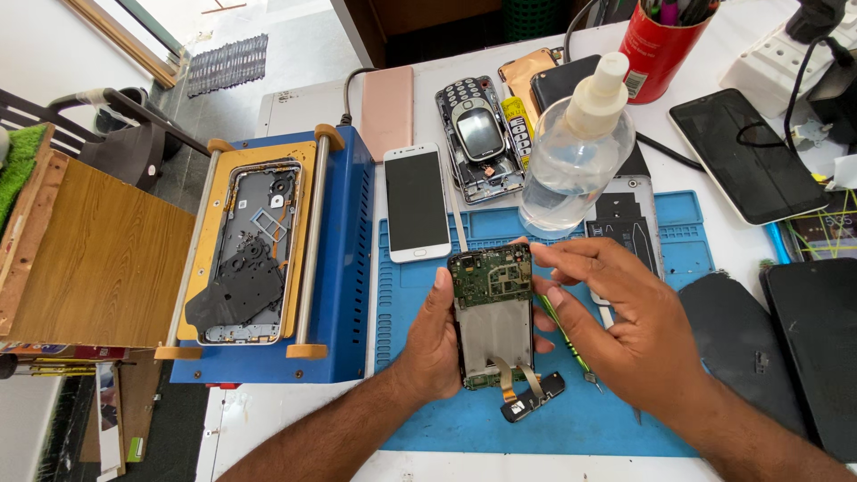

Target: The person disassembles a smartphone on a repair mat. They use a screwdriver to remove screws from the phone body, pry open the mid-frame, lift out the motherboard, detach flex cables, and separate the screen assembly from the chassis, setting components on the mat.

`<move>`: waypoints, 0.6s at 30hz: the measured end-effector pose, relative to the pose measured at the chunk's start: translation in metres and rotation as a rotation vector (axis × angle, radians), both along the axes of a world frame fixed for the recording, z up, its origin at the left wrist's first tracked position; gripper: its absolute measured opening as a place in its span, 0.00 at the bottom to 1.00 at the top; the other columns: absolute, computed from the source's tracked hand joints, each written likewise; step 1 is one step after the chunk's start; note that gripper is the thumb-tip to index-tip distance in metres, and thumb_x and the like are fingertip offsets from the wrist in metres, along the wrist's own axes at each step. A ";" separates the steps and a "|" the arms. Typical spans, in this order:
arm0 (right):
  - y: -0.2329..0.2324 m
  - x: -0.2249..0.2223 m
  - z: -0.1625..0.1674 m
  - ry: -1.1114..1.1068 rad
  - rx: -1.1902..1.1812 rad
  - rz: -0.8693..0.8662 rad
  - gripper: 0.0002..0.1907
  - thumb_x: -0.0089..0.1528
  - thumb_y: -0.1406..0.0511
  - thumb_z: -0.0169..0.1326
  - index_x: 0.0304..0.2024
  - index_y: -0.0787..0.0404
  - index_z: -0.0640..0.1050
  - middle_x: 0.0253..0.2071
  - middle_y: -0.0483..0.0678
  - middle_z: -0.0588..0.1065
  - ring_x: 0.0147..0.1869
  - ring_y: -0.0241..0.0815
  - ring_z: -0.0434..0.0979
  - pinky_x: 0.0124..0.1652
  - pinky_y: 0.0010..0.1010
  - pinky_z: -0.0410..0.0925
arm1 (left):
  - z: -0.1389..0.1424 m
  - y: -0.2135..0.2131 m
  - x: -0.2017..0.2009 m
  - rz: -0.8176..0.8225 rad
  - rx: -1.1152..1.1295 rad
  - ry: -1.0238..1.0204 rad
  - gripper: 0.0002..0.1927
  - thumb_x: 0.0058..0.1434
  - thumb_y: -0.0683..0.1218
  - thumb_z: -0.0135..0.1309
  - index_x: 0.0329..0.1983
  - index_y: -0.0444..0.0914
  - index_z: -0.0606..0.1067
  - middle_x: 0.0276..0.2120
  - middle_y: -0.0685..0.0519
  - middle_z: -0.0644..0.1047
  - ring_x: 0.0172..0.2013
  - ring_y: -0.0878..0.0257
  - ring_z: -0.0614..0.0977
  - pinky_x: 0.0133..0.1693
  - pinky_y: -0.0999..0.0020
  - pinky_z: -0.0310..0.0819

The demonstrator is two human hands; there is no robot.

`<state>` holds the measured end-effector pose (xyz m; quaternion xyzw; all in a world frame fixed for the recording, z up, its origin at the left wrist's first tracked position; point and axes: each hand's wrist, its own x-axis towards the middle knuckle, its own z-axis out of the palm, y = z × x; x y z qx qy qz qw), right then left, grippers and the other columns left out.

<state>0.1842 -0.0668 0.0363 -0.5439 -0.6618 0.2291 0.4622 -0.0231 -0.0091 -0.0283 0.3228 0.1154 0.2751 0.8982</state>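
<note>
An opened smartphone (493,317), its green circuit board bared at the far end, was gripped along its left edge by the left hand (435,344) above the blue repair mat (571,419). The right hand (620,326) was held loosely curled just right of it, fingertips at the board's top corner, a green-handled tool (564,339) beneath it. A white smartphone (416,203) lay farther off, and a clear spray bottle (576,152) was seen to its right.

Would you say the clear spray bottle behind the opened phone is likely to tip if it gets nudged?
Probably yes: the spray bottle stands tall, and appears only partly filled, so it is likely light. Its rounded body might roll once down. The right hand works just in front of it, so a bump seems plausible.
</note>
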 end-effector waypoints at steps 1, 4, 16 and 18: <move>0.000 0.000 -0.001 -0.088 0.067 -0.049 0.18 0.60 0.69 0.60 0.54 0.59 0.80 0.49 0.50 0.79 0.51 0.42 0.82 0.46 0.30 0.74 | 0.000 0.000 -0.001 -0.040 -0.001 0.012 0.47 0.75 0.74 0.23 0.83 0.38 0.50 0.61 0.38 0.72 0.55 0.45 0.80 0.57 0.44 0.77; 0.001 0.005 -0.001 -0.283 0.244 -0.065 0.14 0.60 0.68 0.63 0.48 0.60 0.81 0.47 0.48 0.79 0.49 0.42 0.81 0.45 0.32 0.74 | 0.000 -0.003 0.000 -0.144 0.003 0.011 0.45 0.74 0.73 0.25 0.85 0.45 0.44 0.58 0.38 0.73 0.56 0.46 0.80 0.59 0.44 0.76; 0.005 0.021 -0.001 -0.377 0.260 0.103 0.12 0.59 0.70 0.60 0.45 0.61 0.82 0.45 0.48 0.80 0.46 0.41 0.83 0.42 0.31 0.77 | 0.001 -0.007 0.003 -0.192 -0.073 -0.117 0.46 0.76 0.71 0.29 0.90 0.48 0.37 0.58 0.40 0.69 0.53 0.52 0.79 0.58 0.41 0.77; 0.005 0.023 0.000 -0.407 0.272 0.132 0.12 0.58 0.70 0.61 0.45 0.61 0.82 0.45 0.49 0.80 0.46 0.42 0.83 0.42 0.31 0.76 | -0.001 -0.007 0.003 -0.200 -0.055 -0.102 0.47 0.76 0.72 0.29 0.89 0.48 0.36 0.58 0.40 0.69 0.52 0.52 0.80 0.57 0.42 0.78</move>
